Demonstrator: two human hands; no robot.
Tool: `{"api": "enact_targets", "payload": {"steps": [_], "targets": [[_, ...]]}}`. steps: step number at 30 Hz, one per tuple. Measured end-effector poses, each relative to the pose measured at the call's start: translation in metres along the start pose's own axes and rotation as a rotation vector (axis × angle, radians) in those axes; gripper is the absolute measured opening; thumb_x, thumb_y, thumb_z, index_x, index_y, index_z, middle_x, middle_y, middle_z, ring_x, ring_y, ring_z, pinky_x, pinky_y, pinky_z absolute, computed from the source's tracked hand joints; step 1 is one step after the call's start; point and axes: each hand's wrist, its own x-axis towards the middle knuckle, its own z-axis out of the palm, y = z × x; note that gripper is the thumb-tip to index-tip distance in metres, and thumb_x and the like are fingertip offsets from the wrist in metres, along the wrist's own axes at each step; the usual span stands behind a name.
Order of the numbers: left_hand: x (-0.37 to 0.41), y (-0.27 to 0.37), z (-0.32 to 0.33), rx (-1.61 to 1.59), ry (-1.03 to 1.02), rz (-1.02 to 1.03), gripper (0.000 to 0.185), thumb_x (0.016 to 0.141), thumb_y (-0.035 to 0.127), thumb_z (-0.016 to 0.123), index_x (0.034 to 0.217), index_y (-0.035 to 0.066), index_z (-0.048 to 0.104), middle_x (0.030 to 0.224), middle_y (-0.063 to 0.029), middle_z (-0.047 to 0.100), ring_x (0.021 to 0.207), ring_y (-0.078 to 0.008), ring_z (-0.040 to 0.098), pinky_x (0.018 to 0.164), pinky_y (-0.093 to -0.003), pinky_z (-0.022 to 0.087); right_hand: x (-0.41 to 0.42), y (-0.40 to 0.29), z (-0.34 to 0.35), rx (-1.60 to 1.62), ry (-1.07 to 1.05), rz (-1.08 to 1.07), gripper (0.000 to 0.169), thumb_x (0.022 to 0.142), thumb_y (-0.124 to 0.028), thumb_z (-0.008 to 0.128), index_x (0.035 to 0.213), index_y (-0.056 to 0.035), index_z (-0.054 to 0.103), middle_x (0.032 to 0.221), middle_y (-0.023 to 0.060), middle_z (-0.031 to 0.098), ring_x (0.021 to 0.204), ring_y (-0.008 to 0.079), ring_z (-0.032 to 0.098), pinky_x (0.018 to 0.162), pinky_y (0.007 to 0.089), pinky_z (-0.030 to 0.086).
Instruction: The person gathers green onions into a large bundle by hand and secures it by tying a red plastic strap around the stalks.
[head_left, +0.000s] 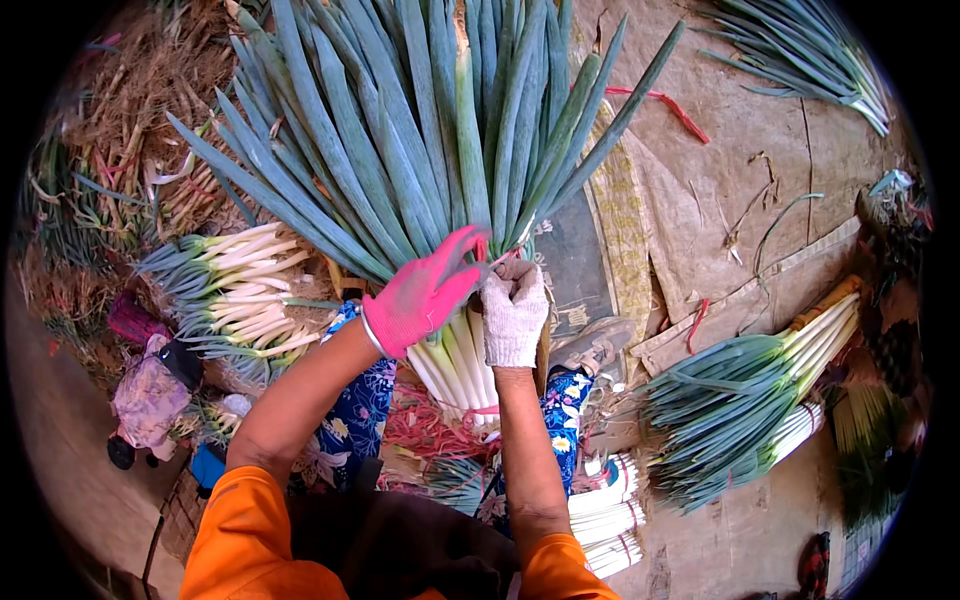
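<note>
A large bundle of green onions (375, 150) lies before me, its blue-green leaves fanned away and its white stems (454, 367) towards me. A pink tie (480, 410) circles the stems near their root ends. My left hand (424, 292), in a pink glove with a grey palm, reaches across the middle of the bundle, its fingertips beside my right hand. My right hand (514, 311), in a white knit glove, has its fingers curled around a thin red tie strip (504, 257). Whether the left fingers also pinch the strip is unclear.
Loose green onions (251, 292) lie at left, beside a heap of dry, rooty onions (142, 97). Red tie strips (427, 424) are piled between my legs. Tied bundles (607, 510) and larger green onions (735, 405) lie at right. Another person (154, 390) is at far left.
</note>
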Motion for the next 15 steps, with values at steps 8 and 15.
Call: {"api": "enact_targets", "payload": {"steps": [8,15], "targets": [[0.002,0.002,-0.002,0.032,0.03,-0.024,0.052,0.087,0.011,0.053,0.136,0.004,0.036,0.113,-0.0201,0.06,0.1,-0.0377,0.061,0.084,-0.0388,0.048,0.002,-0.026,-0.023,-0.449,-0.275,-0.428,0.019,0.084,-0.015,0.062,0.102,-0.007,0.061,0.083,0.0157,0.06,0.08,0.0342,0.061,0.07,0.0418,0.049],[-0.003,0.02,0.009,0.187,0.152,0.056,0.045,0.086,0.011,0.057,0.128,0.003,0.043,0.11,-0.02,0.062,0.097,-0.0374,0.062,0.081,-0.039,0.049,0.01,-0.018,-0.032,-0.714,-0.299,-0.584,0.016,0.085,-0.022,0.063,0.097,-0.0112,0.063,0.081,0.0152,0.059,0.075,0.0347,0.061,0.064,0.0448,0.05]]}}
